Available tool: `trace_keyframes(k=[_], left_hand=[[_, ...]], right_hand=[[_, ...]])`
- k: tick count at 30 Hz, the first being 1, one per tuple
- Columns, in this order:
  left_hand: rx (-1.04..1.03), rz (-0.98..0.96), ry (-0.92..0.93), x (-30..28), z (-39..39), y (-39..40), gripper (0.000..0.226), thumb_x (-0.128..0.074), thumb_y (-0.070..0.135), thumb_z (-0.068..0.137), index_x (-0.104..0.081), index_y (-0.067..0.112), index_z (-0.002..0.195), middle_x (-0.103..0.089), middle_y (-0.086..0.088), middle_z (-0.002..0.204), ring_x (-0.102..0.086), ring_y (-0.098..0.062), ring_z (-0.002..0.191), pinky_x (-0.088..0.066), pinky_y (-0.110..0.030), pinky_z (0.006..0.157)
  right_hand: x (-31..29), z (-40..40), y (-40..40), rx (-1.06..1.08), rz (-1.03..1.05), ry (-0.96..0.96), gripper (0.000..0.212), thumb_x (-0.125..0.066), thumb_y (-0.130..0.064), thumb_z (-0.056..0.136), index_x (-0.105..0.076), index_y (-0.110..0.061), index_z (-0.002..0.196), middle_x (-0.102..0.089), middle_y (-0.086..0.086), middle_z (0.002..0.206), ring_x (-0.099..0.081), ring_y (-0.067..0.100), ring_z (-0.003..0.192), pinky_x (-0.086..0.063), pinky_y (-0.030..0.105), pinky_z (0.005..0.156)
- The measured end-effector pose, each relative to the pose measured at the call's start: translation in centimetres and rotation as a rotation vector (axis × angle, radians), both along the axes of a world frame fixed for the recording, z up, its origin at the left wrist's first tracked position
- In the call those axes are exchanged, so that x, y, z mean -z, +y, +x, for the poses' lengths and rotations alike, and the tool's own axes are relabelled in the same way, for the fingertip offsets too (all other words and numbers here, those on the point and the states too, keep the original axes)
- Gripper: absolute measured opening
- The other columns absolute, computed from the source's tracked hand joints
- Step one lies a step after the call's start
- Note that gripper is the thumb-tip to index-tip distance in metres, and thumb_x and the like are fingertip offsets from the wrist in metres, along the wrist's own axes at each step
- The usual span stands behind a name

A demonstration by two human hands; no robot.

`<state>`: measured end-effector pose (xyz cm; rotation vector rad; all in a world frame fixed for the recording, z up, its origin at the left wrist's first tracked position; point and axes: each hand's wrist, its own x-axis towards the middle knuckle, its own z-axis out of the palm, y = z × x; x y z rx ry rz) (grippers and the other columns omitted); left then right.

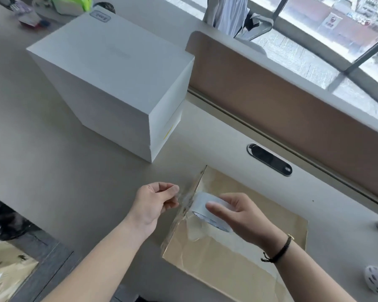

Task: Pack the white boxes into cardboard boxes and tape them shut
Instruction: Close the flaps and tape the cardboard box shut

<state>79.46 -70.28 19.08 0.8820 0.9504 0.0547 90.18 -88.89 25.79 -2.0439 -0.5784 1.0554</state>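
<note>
Left hand (155, 202) of mine pinches the free end of clear tape between thumb and fingertips, just off the near-left corner of the cardboard box (244, 243), and a stretched film runs from that pinch across to the roll. Behind it, further back on the surface (59, 171), stands a white box (116, 83), closed, well apart from my hands and not inside any carton, so I judge at least one packing round is left. Moving right, the cardboard box lies flat-topped in front of me with its flaps down; a pale strip already runs along its top seam toward me, and the tape near the roll looks wrinkled. My right hand (238, 214) grips the tape roll (210, 211), fingers curled over it, resting it on the box top near the left edge. I cannot see what the carton contains, but I take it as packed and partway through sealing: this strip needs pressing down over the edge and cutting. At the far left bottom corner another brown carton (7, 273) shows partly.
</note>
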Motion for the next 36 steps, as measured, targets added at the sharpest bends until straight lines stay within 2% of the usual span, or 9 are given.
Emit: trace_keyframes(k=[2, 4, 7, 13, 21, 36], left_hand=[[-0.06, -0.021, -0.022, 0.0, -0.2, 0.2, 0.005, -0.068, -0.001, 0.09, -0.068, 0.001, 0.086, -0.061, -0.005, 0.064, -0.058, -0.015, 0.059, -0.058, -0.026, 0.062], [-0.124, -0.03, -0.063, 0.0, -0.3, 0.9, 0.004, -0.067, 0.0, 0.09, -0.067, 0.001, 0.087, -0.061, -0.005, 0.062, -0.058, -0.013, 0.058, -0.059, -0.026, 0.064], [-0.057, 0.005, -0.103, -0.3, -0.1, 1.6, 0.004, -0.069, 0.0, 0.089, -0.068, 0.0, 0.085, -0.062, -0.006, 0.063, -0.06, -0.013, 0.058, -0.059, -0.025, 0.062], [-0.053, -0.041, 0.055, 1.8, -0.7, 0.8, 0.005, -0.073, 0.002, 0.088, -0.07, 0.002, 0.083, -0.065, -0.009, 0.066, -0.059, -0.016, 0.057, -0.056, -0.025, 0.055], [-0.065, -0.182, 0.076, 3.5, -1.4, -0.5, 0.004, -0.071, 0.007, 0.09, -0.07, 0.003, 0.089, -0.067, -0.008, 0.07, -0.058, -0.014, 0.057, -0.055, -0.027, 0.055], [-0.094, -0.231, 0.07, 3.6, -1.1, -0.7, 0.007, -0.073, 0.013, 0.089, -0.071, 0.007, 0.085, -0.066, -0.004, 0.07, -0.057, -0.013, 0.055, -0.054, -0.026, 0.053]], right_hand=[[-0.3, 0.0, -0.1, -0.076, -0.086, -0.197, 0.059, -0.065, -0.051, 0.092, -0.029, -0.016, 0.06, -0.025, -0.007, 0.056, -0.022, 0.012, 0.052, -0.019, 0.029, 0.049], [-0.6, 0.3, -0.5, -0.12, -0.226, -0.354, 0.064, -0.06, -0.061, 0.087, -0.029, -0.011, 0.062, -0.025, -0.004, 0.053, -0.023, 0.012, 0.049, -0.023, 0.033, 0.049], [-1.1, 1.0, -0.7, -0.148, -0.407, -0.413, 0.065, -0.06, -0.064, 0.085, -0.027, -0.014, 0.059, -0.024, -0.003, 0.051, -0.024, 0.014, 0.047, -0.024, 0.034, 0.05], [-2.4, 0.5, 0.7, -0.278, -0.586, -0.531, 0.059, -0.052, -0.062, 0.088, -0.029, -0.013, 0.064, -0.03, 0.001, 0.054, -0.03, 0.018, 0.051, -0.028, 0.033, 0.05], [-2.0, 0.4, 0.9, -0.292, -0.667, -0.48, 0.053, -0.051, -0.056, 0.089, -0.03, -0.015, 0.064, -0.033, 0.001, 0.056, -0.033, 0.018, 0.053, -0.029, 0.032, 0.05], [-2.3, 0.7, 1.3, -0.327, -0.683, -0.45, 0.049, -0.051, -0.052, 0.088, -0.028, -0.015, 0.064, -0.031, 0.001, 0.058, -0.032, 0.019, 0.056, -0.027, 0.032, 0.051]])
